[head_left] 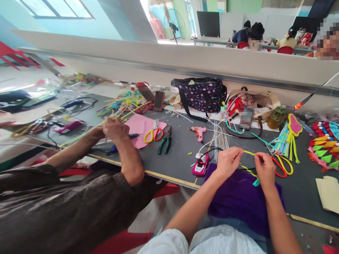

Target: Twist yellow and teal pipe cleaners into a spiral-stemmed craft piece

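Note:
My left hand (230, 161) and my right hand (265, 171) each pinch a yellow pipe cleaner (249, 152), stretched short between them. A twisted yellow length (248, 170) hangs just below, with a teal tip (256, 182) near my right hand. Beneath both hands a purple cloth (235, 201) spreads over the table edge and my lap. Left of my left hand sits a magenta power socket (200, 165) with a plug in it and a red light. Red and yellow scissors (283, 165) lie just right of my right hand.
Beyond my hands are a pink glue gun (199, 133), loose wires (222, 137), a dotted bag (202, 93) and a tasselled pink wand (294, 126). At left, a co-worker's hands (115, 128) work near pliers (166, 141) and scissors (154, 132). A low partition (169, 60) runs behind.

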`<control>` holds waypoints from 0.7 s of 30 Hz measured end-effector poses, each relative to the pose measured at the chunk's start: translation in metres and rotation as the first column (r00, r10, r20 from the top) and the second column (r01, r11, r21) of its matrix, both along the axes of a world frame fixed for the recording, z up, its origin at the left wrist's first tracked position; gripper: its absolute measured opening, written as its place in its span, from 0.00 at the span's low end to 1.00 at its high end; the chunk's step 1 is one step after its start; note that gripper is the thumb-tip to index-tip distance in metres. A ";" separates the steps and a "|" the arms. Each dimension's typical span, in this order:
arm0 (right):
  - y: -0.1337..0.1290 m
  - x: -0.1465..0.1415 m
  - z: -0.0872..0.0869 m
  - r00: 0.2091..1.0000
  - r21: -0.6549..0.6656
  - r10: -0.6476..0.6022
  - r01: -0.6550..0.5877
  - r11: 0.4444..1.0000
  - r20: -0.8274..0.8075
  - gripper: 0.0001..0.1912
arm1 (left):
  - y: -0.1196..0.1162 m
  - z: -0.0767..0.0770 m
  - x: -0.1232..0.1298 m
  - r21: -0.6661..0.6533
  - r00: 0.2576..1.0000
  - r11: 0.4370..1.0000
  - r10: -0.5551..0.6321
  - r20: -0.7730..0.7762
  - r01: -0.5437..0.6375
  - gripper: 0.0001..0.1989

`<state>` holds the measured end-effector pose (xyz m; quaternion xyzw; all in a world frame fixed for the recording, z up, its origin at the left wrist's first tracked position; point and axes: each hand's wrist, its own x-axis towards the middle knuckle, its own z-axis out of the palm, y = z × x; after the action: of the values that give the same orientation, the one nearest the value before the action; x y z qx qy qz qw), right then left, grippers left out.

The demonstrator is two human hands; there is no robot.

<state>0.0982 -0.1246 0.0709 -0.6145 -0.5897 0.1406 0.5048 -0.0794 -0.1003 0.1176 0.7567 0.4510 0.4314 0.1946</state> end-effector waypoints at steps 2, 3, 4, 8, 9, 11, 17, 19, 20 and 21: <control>0.001 0.000 0.000 0.996 -0.047 -0.004 -0.001 0.999 -0.088 0.11 | 0.002 0.001 -0.003 -0.020 1.000 1.000 0.011 0.011 -0.011 0.15; 0.001 0.000 0.000 0.991 -0.074 -0.005 -0.005 0.997 -0.137 0.11 | 0.002 0.001 -0.005 -0.032 1.000 0.999 0.015 0.018 -0.015 0.14; 0.002 0.000 -0.001 0.985 -0.096 -0.006 -0.011 0.995 -0.174 0.11 | 0.003 0.002 -0.007 -0.043 1.000 0.999 0.018 0.025 -0.017 0.14; 0.001 -0.001 0.001 0.986 -0.103 -0.013 -0.004 0.995 -0.164 0.11 | 0.003 0.004 -0.013 -0.058 0.999 0.998 0.003 0.032 -0.001 0.14; 0.001 -0.002 0.002 0.990 -0.092 -0.015 0.002 0.996 -0.143 0.11 | 0.002 0.005 -0.014 -0.053 1.000 0.999 -0.001 0.021 0.002 0.14; 0.000 -0.003 0.005 0.995 -0.068 -0.018 0.011 0.998 -0.095 0.11 | -0.001 0.004 -0.016 -0.038 1.000 0.999 0.000 -0.011 0.000 0.14; -0.004 -0.006 0.011 0.999 -0.016 -0.026 0.027 1.000 0.023 0.09 | -0.011 0.003 -0.020 0.042 0.987 0.999 0.012 -0.161 -0.006 0.15; -0.004 -0.007 0.011 0.998 -0.005 -0.025 0.026 1.000 0.061 0.08 | -0.015 0.003 -0.020 0.080 0.972 0.997 0.008 -0.233 0.011 0.15; -0.003 -0.007 0.011 0.996 0.001 -0.027 0.027 1.000 0.081 0.07 | -0.018 0.004 -0.020 0.099 0.962 0.995 0.000 -0.272 0.028 0.15; -0.003 -0.008 0.010 0.995 0.007 -0.027 0.026 1.000 0.100 0.07 | -0.020 0.004 -0.020 0.117 0.951 0.992 -0.013 -0.309 0.051 0.14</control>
<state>0.0902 -0.1277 0.0812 -0.6272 -0.6063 0.1015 0.4782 -0.0992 -0.1203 0.1217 0.8325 0.4359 0.3321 0.0818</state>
